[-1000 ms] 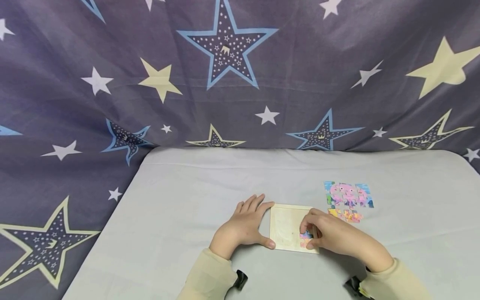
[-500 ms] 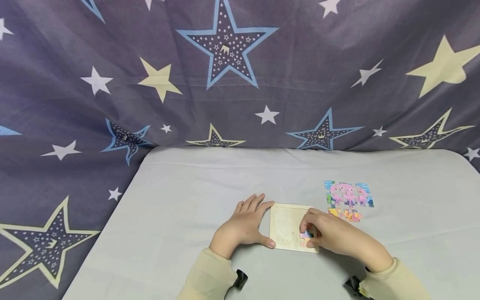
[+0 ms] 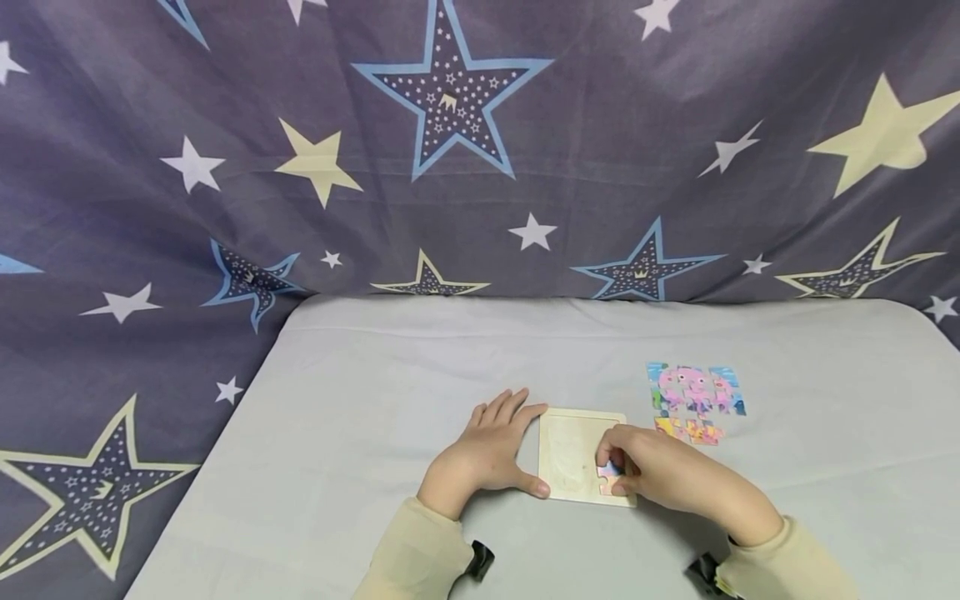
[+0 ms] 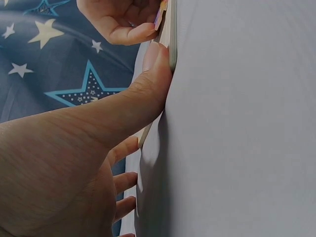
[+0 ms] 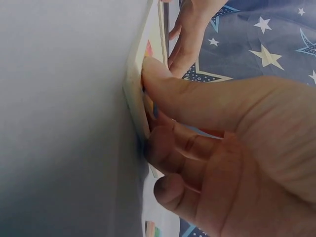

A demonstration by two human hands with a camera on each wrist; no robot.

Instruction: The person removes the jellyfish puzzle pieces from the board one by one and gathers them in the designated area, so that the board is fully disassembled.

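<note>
A shallow square wooden puzzle tray (image 3: pixel 572 446) lies on the grey cloth. My left hand (image 3: pixel 489 454) is spread along its left side, with the thumb touching the lower left corner and the forefinger at the upper left. At the tray's lower right corner my right hand (image 3: pixel 671 468) pinches a small pink-and-blue puzzle piece (image 3: pixel 607 475) between curled fingers and thumb. Part of that piece is hidden by the fingers. In the left wrist view, the left thumb (image 4: pixel 148 81) presses against the tray's edge. The right wrist view shows the right thumb (image 5: pixel 173 94) over the tray's rim.
Beyond the right hand lie joined puzzle pieces (image 3: pixel 693 387) forming a pink cartoon picture, with a yellow-and-pink strip of pieces (image 3: pixel 697 432) just below. A dark curtain with stars (image 3: pixel 480 192) hangs behind the grey cloth surface (image 3: pixel 375 358).
The right hand has shifted very slightly at the tray's lower right corner, still pinching the puzzle piece. The left hand and the tray stay in place.
</note>
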